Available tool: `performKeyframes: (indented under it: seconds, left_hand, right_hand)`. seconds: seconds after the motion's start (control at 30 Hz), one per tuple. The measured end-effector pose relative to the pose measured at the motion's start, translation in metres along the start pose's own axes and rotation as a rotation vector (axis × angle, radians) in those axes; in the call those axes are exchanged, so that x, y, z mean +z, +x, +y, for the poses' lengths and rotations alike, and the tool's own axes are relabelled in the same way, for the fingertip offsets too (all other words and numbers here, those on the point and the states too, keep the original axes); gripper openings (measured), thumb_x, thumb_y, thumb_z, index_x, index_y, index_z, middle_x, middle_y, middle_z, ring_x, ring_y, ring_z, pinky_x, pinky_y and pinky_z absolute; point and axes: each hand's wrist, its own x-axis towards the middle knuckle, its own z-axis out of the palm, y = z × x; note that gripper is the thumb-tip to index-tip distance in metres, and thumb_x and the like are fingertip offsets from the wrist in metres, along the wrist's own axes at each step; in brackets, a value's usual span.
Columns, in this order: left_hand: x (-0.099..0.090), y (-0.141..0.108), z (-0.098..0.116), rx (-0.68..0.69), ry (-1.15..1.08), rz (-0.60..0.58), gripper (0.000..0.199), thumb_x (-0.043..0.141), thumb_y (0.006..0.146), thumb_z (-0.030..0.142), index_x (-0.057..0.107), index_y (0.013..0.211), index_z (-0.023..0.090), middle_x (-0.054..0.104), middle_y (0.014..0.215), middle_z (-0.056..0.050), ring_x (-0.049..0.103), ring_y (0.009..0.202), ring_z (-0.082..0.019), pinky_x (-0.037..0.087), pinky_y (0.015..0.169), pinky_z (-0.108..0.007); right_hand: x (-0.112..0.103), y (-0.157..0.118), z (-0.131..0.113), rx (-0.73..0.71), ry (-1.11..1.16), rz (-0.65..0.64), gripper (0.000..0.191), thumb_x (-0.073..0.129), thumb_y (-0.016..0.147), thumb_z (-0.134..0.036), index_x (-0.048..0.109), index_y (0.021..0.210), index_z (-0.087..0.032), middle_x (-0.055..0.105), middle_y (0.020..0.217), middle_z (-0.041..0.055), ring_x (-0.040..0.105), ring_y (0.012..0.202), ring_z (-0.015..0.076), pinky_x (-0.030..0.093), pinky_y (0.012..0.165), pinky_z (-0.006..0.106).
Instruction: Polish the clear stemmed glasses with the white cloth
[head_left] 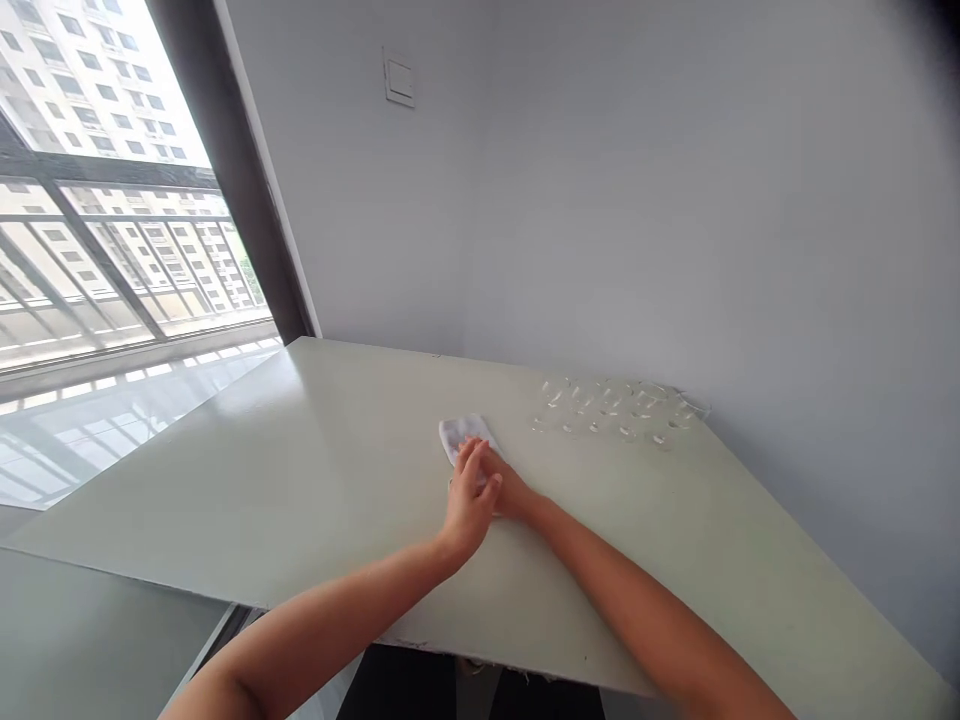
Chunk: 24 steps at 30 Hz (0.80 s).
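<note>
A folded white cloth (463, 430) is out over the middle of the table, its far end showing beyond my fingers. My right hand (514, 490) grips the cloth from the right, with its fingers partly covered. Crossing in front of it, my left hand (469, 505) has its fingers bent around the cloth and its thumb apart, with a bit of white showing between them. The two hands touch. Whether anything is wrapped inside the cloth is hidden by my hands. Several clear drinking glasses (611, 408) stand in rows to the right, apart from my hands.
The pale table (360, 470) runs back to a grey wall (675, 200) carrying a light switch (400, 80). Along the right, the table edge meets the wall. A large window (112, 200) is at the left. The table's front edge lies beneath my forearms.
</note>
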Motion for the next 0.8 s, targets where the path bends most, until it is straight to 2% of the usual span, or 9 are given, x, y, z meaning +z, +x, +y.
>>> performKeyframes:
  seconds: [0.1, 0.2, 0.3, 0.37, 0.5, 0.57, 0.63, 0.7, 0.8]
  left_hand:
    - [0.002, 0.029, -0.013, -0.118, 0.12, 0.056, 0.052, 0.031, 0.084, 0.032, 0.023, 0.135, 0.026, 0.015, 0.146, -0.004, 0.021, 0.131, -0.021, 0.034, 0.1, -0.035]
    - [0.006, 0.062, -0.027, -0.187, 0.371, -0.051, 0.059, 0.028, 0.085, 0.04, 0.014, 0.138, 0.02, 0.016, 0.145, -0.011, 0.015, 0.133, -0.025, 0.027, 0.102, -0.043]
    - [0.014, 0.095, -0.039, -0.139, 0.621, -0.183, 0.067, 0.028, 0.083, 0.046, 0.015, 0.137, 0.008, 0.014, 0.144, -0.02, 0.01, 0.133, -0.03, 0.019, 0.105, -0.046]
    - [0.018, 0.117, -0.045, -0.067, 0.689, -0.239, 0.07, 0.029, 0.083, 0.049, 0.021, 0.135, 0.004, 0.014, 0.144, -0.021, 0.007, 0.134, -0.03, 0.011, 0.106, -0.045]
    - [0.011, 0.163, -0.057, 0.108, 0.806, -0.351, 0.072, 0.034, 0.079, 0.054, 0.028, 0.133, 0.008, 0.015, 0.145, -0.017, 0.004, 0.134, -0.027, 0.0, 0.107, -0.042]
    - [-0.003, 0.186, -0.063, 0.142, 0.857, -0.382, 0.073, 0.034, 0.078, 0.056, 0.027, 0.134, 0.01, 0.015, 0.145, -0.014, 0.006, 0.134, -0.026, 0.0, 0.107, -0.042]
    - [-0.027, 0.206, -0.071, 0.118, 0.893, -0.367, 0.073, 0.033, 0.079, 0.057, 0.026, 0.135, 0.011, 0.016, 0.145, -0.014, 0.008, 0.134, -0.027, 0.003, 0.106, -0.043]
    - [-0.061, 0.221, -0.079, 0.062, 0.929, -0.31, 0.073, 0.032, 0.079, 0.056, 0.026, 0.135, 0.009, 0.016, 0.145, -0.016, 0.009, 0.134, -0.028, 0.005, 0.105, -0.044]
    - [-0.131, 0.228, -0.093, -0.052, 0.977, -0.182, 0.073, 0.033, 0.079, 0.055, 0.027, 0.133, 0.007, 0.016, 0.144, -0.019, 0.011, 0.133, -0.031, 0.006, 0.104, -0.047]
  right_hand:
    - [-0.011, 0.013, 0.014, 0.143, 0.173, 0.257, 0.039, 0.046, 0.081, -0.033, 0.052, 0.115, -0.017, 0.044, 0.13, 0.0102, 0.04, 0.12, 0.0243, 0.033, 0.099, 0.041]
    - [-0.025, -0.008, 0.023, 0.233, 0.242, 0.423, 0.024, 0.044, 0.08, -0.03, 0.061, 0.094, -0.02, 0.053, 0.119, 0.0091, 0.047, 0.111, 0.0229, 0.038, 0.093, 0.041]
    - [-0.035, -0.045, 0.025, 0.323, 0.33, 0.409, 0.02, 0.044, 0.08, -0.031, 0.061, 0.084, -0.021, 0.056, 0.112, 0.0073, 0.054, 0.097, 0.0203, 0.044, 0.082, 0.035]
    - [-0.037, -0.067, 0.024, 0.391, 0.368, 0.368, 0.02, 0.046, 0.079, -0.033, 0.062, 0.081, -0.021, 0.058, 0.11, 0.0064, 0.055, 0.09, 0.0189, 0.045, 0.077, 0.033]
    - [-0.037, -0.089, 0.025, 0.515, 0.493, 0.358, 0.025, 0.05, 0.078, -0.04, 0.063, 0.083, -0.02, 0.063, 0.089, 0.0059, 0.056, 0.079, 0.0175, 0.045, 0.074, 0.03]
    - [-0.037, -0.091, 0.026, 0.567, 0.561, 0.374, 0.028, 0.05, 0.078, -0.042, 0.064, 0.084, -0.019, 0.061, 0.076, 0.0046, 0.055, 0.07, 0.0164, 0.045, 0.07, 0.03]
    - [-0.038, -0.091, 0.029, 0.606, 0.592, 0.38, 0.029, 0.051, 0.077, -0.043, 0.064, 0.083, -0.018, 0.058, 0.068, 0.0033, 0.053, 0.066, 0.0158, 0.044, 0.066, 0.029]
    - [-0.04, -0.091, 0.031, 0.629, 0.609, 0.371, 0.027, 0.051, 0.077, -0.042, 0.064, 0.084, -0.019, 0.057, 0.067, 0.0029, 0.052, 0.065, 0.0157, 0.043, 0.065, 0.029]
    - [-0.041, -0.092, 0.037, 0.64, 0.657, 0.369, 0.025, 0.052, 0.078, -0.041, 0.064, 0.085, -0.02, 0.057, 0.07, 0.0032, 0.052, 0.067, 0.0158, 0.043, 0.066, 0.029]
